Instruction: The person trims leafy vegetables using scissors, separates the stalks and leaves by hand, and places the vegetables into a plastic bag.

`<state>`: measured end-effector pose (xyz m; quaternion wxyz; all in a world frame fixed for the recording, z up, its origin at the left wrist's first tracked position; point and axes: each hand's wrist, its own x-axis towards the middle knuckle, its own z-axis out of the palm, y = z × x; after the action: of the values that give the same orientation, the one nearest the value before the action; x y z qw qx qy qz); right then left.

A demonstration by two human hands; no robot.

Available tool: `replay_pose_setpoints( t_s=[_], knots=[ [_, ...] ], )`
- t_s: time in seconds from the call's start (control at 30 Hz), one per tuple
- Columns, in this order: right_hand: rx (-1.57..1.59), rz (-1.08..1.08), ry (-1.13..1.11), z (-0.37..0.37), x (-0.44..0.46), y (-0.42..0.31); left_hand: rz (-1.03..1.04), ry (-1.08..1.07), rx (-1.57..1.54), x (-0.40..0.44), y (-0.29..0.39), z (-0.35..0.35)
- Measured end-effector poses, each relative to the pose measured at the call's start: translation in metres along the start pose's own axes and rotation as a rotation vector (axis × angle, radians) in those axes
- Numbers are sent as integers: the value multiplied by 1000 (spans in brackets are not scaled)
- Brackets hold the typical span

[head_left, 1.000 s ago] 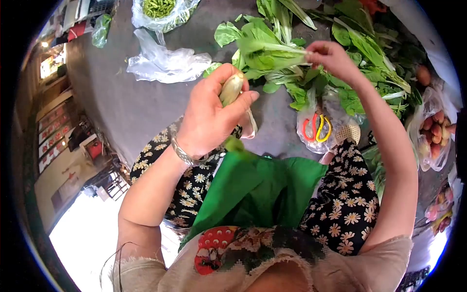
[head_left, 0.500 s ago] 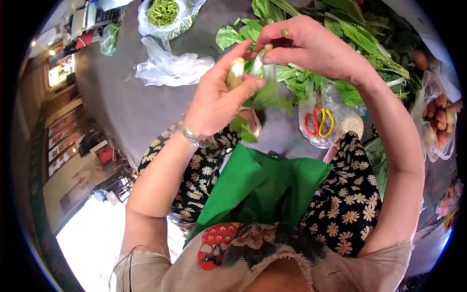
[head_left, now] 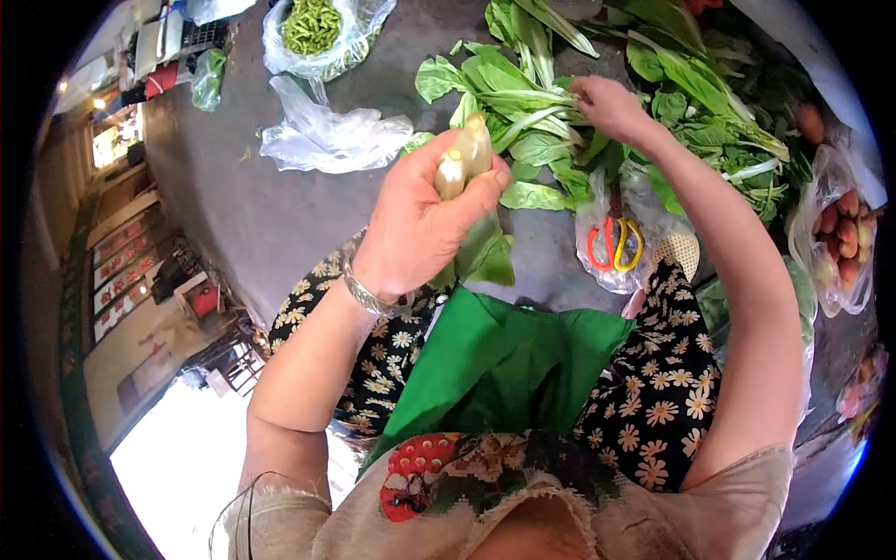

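Plainly, greens [head_left: 475,145] poke from the left grip [head_left: 420,210].

Shirt [head_left: 691,509]: beige-grey, short-sleeved. Neckline [head_left: 571,504] ragged, pale loose threads along the edge. Left sleeve [head_left: 280,504] frayed at the hem; thin dark strands lie across it — hair or thread, cannot tell. Chest print [head_left: 420,457]: red rounded patch, pale dots in its upper part, dark green and brown blotches beside it. Green cloth [head_left: 485,359], apron-like, plain, creased, spread below the shirt. Trousers [head_left: 658,401] black, scattered white daisies, yellow centres. Bracelet [head_left: 367,291] on the wrist of the left hand [head_left: 418,213] — silver-coloured, a broad band.
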<state>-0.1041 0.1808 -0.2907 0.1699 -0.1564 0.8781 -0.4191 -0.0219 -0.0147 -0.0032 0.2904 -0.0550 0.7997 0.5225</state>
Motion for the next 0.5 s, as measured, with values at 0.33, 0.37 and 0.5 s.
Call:
replay_pose_setpoints(
  t_s=[0.33, 0.37, 0.5],
  knots=[
    [-148, 32, -87, 14, -1, 24, -24, -9, -128, 0, 16, -6],
    [-60, 46, -131, 11, 2, 28, -48, -8, -101, 0, 16, -6],
    [599, 108, -272, -35, 3, -8, -119, 53, -85, -1, 17, -6]
  ],
)
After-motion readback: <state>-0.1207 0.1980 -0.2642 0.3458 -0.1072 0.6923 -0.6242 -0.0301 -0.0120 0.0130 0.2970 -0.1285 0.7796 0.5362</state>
